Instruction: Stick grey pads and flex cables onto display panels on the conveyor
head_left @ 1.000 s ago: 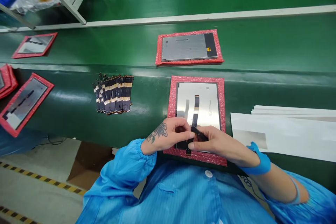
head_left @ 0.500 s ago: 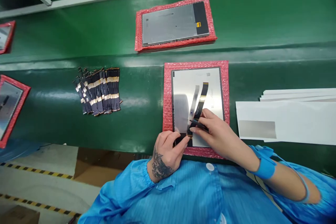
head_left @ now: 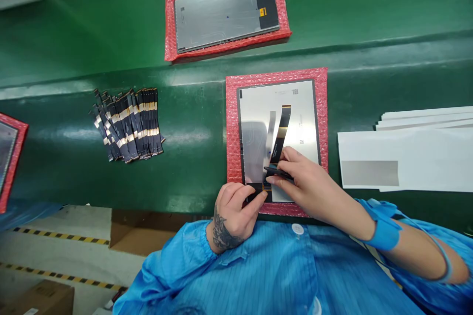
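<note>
A silver display panel [head_left: 295, 118] lies on a red bubble-wrap mat [head_left: 232, 128] at the near edge of the green bench. A black and gold flex cable [head_left: 281, 130] lies on the panel, running up from its near edge. My left hand [head_left: 236, 206] presses its fingertips on the panel's near edge beside the cable's lower end. My right hand [head_left: 306, 184] pinches a thin dark tool [head_left: 277, 172] and holds it against the cable's lower part.
A fanned pile of several flex cables [head_left: 127, 125] lies to the left. A second panel on a red mat [head_left: 225, 12] sits farther back. White sheets [head_left: 406, 157] are stacked at right. Another red-matted panel [head_left: 9, 157] shows at the left edge.
The view has tilted down, so everything sits higher in frame. Both hands moved from pinching the cable's end together to the left pressing the panel edge and the right holding the tool on the cable.
</note>
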`<state>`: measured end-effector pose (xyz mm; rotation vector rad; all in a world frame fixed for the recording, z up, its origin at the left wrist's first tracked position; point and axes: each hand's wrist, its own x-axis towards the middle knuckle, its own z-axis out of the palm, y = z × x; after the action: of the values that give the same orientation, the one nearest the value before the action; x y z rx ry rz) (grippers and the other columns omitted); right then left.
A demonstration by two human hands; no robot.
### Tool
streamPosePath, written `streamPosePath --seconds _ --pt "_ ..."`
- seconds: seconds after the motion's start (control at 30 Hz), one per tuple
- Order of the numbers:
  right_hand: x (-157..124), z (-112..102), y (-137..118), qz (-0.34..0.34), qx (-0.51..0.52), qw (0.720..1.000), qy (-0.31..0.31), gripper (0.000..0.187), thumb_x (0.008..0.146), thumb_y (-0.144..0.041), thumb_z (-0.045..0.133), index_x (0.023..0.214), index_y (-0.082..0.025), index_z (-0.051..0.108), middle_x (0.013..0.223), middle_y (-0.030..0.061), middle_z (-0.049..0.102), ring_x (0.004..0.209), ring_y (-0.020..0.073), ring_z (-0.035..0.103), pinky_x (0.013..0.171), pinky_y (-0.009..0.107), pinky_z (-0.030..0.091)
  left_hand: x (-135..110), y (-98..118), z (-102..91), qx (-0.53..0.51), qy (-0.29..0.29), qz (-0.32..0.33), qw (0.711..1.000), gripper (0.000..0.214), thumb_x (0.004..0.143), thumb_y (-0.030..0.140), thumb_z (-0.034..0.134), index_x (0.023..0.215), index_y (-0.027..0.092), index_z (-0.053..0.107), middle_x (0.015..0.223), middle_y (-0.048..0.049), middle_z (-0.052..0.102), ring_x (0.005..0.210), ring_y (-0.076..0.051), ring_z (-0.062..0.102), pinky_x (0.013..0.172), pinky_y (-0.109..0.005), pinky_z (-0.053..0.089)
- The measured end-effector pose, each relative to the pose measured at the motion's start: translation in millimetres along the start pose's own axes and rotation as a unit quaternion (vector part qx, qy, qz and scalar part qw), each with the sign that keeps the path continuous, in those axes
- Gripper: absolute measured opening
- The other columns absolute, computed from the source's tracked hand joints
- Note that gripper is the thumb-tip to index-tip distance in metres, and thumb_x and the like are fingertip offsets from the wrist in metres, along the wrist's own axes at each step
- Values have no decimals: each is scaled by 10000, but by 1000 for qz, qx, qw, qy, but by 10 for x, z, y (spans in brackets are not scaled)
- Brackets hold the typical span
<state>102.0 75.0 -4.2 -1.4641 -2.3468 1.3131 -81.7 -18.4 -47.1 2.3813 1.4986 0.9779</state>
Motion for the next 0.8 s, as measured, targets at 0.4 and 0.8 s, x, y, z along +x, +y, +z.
streamPosePath --seconds 0.4,0.8 --pt "-4 45 16 -11 -12 1000 20 277 918 -109 563 671 -208 486 859 39 514 756 188 578 650 325 474 13 16 -12 8 -7 -11 1000 202 903 153 586 1006 192 755 861 -58 683 834 -182 615 779 -323 542" --pt "12 23 1 -8 -31 999 -17 220 939 -124 532 731 -183 571 935 70 550 824 208 603 709 343 514 -7 15 -7 -1 -14 -15 1000 200 902 144 595 1031 195 739 883 -54 666 862 -191 600 790 -325 521"
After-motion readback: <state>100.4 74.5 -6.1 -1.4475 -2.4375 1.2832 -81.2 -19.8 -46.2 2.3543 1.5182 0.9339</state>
